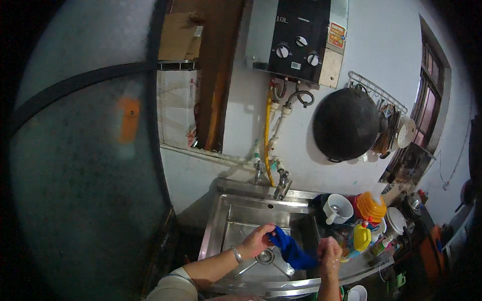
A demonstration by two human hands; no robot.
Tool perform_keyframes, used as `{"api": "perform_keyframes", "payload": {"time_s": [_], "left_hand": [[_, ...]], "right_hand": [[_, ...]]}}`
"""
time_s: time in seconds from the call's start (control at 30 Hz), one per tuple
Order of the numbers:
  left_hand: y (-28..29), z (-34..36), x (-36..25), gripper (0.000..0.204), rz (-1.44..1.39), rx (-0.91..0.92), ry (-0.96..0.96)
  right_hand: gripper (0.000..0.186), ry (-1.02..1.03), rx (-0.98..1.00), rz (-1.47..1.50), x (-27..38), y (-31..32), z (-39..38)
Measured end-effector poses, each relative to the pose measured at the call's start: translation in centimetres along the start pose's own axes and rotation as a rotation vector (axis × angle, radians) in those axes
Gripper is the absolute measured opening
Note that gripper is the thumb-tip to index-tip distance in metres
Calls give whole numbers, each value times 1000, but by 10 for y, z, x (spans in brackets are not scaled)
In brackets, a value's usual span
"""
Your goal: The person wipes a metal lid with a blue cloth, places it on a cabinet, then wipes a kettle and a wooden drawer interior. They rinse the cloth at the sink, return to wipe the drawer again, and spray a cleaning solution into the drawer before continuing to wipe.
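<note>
One blue cloth stretches between the left hand and the right hand, up over the metal sink. The left hand pinches the upper end of the cloth, with its fingers closed. The right hand is curled up tight like a fist and grips the lower end, so the cloth runs on a slant, all bunched and wrinkly. On the left wrist sits a shiny silver band, and a pale sleeve is pushed up the arm. Under the cloth, a round drain shows in the bottom of the sink. A metal tap sticks out at the back, and a yellow hose goes up the wall near it. To the right of the sink stand a white pot with a short handle, an orange basket and a yellow bottle. The bottle is just past the right hand. Higher up, a big black wok hangs on the wall, below a rack with hooks. Above the tap is a black and silver water heater with three round knobs.
</note>
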State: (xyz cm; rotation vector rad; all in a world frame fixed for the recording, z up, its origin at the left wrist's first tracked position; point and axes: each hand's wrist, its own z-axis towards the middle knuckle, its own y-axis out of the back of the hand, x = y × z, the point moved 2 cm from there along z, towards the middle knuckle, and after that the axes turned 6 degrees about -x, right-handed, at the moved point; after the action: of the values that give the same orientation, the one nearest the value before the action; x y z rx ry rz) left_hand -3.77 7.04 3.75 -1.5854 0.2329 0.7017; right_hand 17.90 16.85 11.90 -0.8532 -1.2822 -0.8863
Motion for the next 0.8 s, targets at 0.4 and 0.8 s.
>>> {"api": "perform_keyframes", "payload": {"time_s": [0.4,0.8], "left_hand": [[-204,-52,150,31,127,719,597],[-241,-37,389,12,763,215,482]], "right_hand": [[49,-111,206,149,-61,112,-78],[39,-168,-306,-307,-46,465,-269]]}}
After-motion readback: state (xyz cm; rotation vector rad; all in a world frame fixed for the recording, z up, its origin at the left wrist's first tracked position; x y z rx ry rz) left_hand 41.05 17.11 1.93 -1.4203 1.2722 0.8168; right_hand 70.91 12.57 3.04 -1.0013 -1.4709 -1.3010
